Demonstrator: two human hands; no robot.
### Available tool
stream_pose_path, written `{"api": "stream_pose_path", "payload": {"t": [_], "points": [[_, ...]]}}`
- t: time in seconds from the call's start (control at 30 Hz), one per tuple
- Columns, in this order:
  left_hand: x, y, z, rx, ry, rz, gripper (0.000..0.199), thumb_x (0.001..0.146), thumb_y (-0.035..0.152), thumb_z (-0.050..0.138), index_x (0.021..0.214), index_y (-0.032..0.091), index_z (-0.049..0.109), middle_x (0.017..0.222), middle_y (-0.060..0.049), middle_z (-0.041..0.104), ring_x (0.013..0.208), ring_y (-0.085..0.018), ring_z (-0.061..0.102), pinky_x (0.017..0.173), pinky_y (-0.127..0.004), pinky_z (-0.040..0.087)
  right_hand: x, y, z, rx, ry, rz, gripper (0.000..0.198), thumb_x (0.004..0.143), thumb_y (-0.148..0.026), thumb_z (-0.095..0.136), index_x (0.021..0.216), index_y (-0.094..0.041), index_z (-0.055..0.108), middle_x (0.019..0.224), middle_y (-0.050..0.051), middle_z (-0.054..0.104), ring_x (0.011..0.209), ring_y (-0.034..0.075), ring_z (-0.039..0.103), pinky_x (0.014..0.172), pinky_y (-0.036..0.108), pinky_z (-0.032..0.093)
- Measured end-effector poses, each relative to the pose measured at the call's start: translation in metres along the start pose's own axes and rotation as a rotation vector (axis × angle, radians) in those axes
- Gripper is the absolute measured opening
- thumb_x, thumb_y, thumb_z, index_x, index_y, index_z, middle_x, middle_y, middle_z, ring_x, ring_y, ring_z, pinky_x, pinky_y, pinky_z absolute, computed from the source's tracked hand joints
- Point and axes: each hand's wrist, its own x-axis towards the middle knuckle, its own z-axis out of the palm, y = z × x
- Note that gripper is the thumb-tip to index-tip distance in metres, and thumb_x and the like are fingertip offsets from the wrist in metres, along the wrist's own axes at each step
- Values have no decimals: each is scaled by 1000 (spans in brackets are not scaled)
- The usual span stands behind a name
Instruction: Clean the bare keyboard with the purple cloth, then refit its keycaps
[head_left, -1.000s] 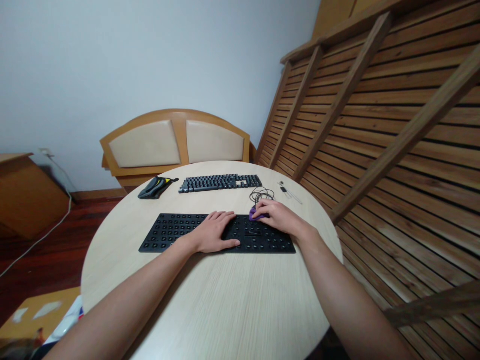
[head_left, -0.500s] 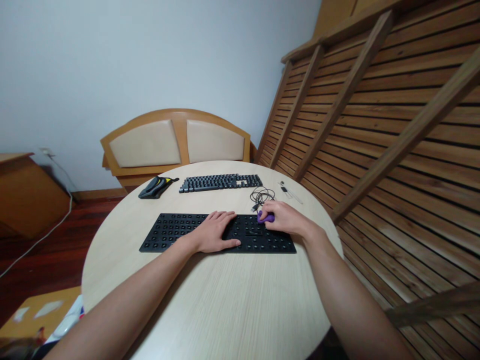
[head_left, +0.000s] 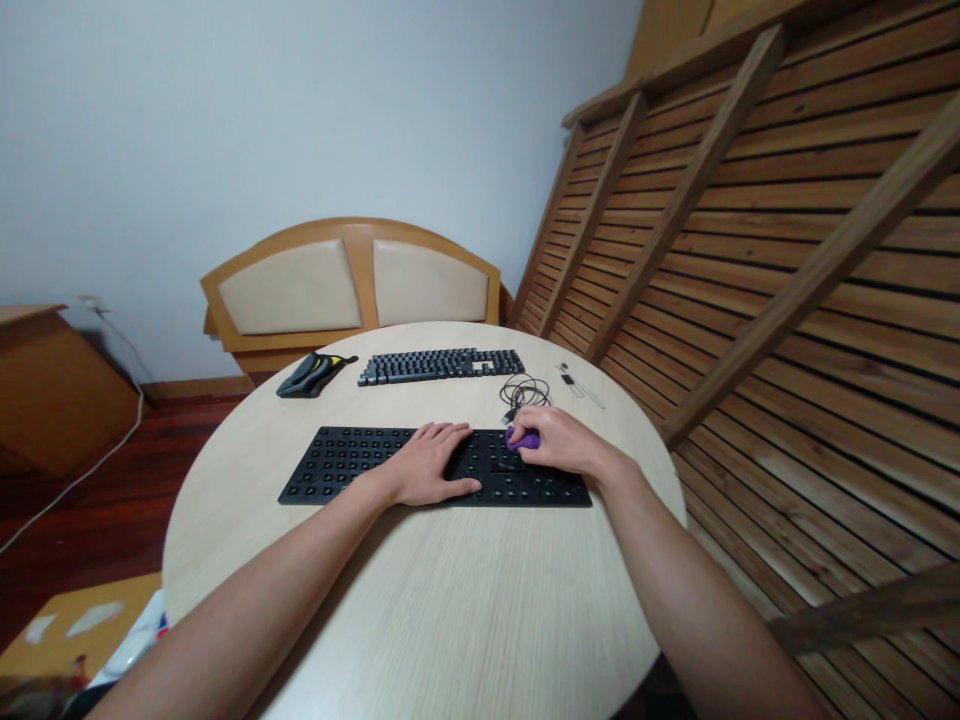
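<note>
A black keyboard (head_left: 330,470) with its keycaps off lies across the round table in front of me, its bare switches showing. My left hand (head_left: 427,465) rests on its middle with outstretched fingers and thumb, holding nothing. Pinched in my right hand (head_left: 559,438) is a soft lump of purple putty (head_left: 523,440), which is pressed against the upper right part of the keyboard. The fingers hide some switches there. A thin black cable (head_left: 525,388) lies coiled just behind my right hand.
Keycaps in keyboard order (head_left: 439,365) sit at the back of the table (head_left: 450,610). A black and yellow pouch-like item (head_left: 315,374) is at back left, and small wire tools (head_left: 581,385) are at back right. Wooden slats (head_left: 750,250) lean close on the right.
My right hand has shifted slightly left and down over the keyboard with the purple putty. The left hand stays where it was.
</note>
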Motion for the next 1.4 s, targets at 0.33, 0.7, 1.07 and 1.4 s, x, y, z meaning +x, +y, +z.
{"api": "stream_pose_path", "payload": {"t": [0.33, 0.7, 1.07, 1.4], "points": [[0, 1, -1, 0, 0, 9, 82, 86, 72, 51, 147, 19, 35, 153, -15, 41, 138, -33, 39, 115, -50, 26, 11, -15, 18, 37, 62, -110, 18, 84, -15, 68, 100, -23, 71, 100, 3, 66, 94, 18, 63, 85, 31, 48], [0, 2, -3, 4, -15, -9, 83, 86, 72, 50, 146, 17, 36, 153, -15, 40, 138, -33, 39, 115, -49, 26, 5, -1, 7, 65, -19, -50, 30, 74, -6, 67, 94, -26, 78, 96, 2, 66, 86, 17, 63, 82, 30, 49], [0, 1, -1, 11, -14, -9, 84, 86, 73, 50, 146, 16, 36, 153, -15, 40, 139, -32, 38, 116, -48, 26, 3, 0, 5, 55, 39, -48, 24, 75, -7, 68, 91, -23, 76, 93, 2, 66, 84, 17, 63, 81, 30, 49], [1, 1, -1, 18, -9, -3, 82, 86, 73, 50, 146, 18, 36, 152, -15, 41, 138, -32, 39, 115, -48, 27, 11, -6, 19, -27, 58, -154, 19, 83, -12, 69, 96, -25, 76, 97, 3, 64, 90, 17, 62, 83, 30, 49]]}}
